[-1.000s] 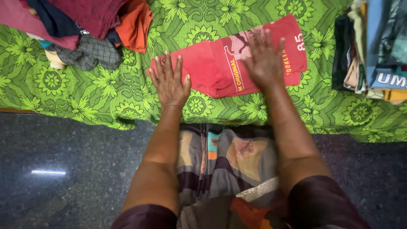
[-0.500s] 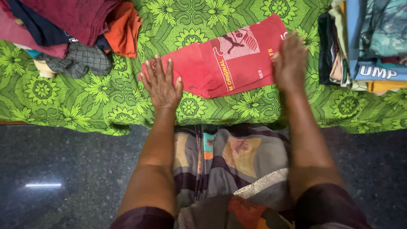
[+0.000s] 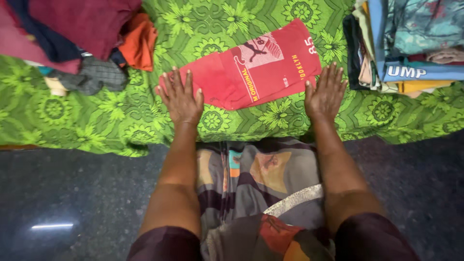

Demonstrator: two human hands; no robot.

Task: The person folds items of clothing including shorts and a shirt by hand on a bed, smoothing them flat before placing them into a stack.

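Note:
A folded red T-shirt point(image 3: 251, 67) with a white and yellow print lies flat on a green flower-patterned sheet point(image 3: 116, 116). My left hand point(image 3: 181, 96) rests palm down, fingers spread, on the shirt's left end. My right hand point(image 3: 326, 93) lies flat with fingers apart on the sheet, just off the shirt's right lower corner. Neither hand grips anything.
A loose heap of maroon, dark blue, orange and grey checked clothes point(image 3: 82, 34) sits at the back left. A stack of folded clothes point(image 3: 406, 43) stands at the back right. Dark polished floor point(image 3: 72, 193) lies below the sheet's edge, and patterned cloth point(image 3: 256, 183) covers my lap.
My right hand slid rightward across the shirt and off its right end onto the sheet. My left hand stayed on the shirt's left end. The view shifted slightly.

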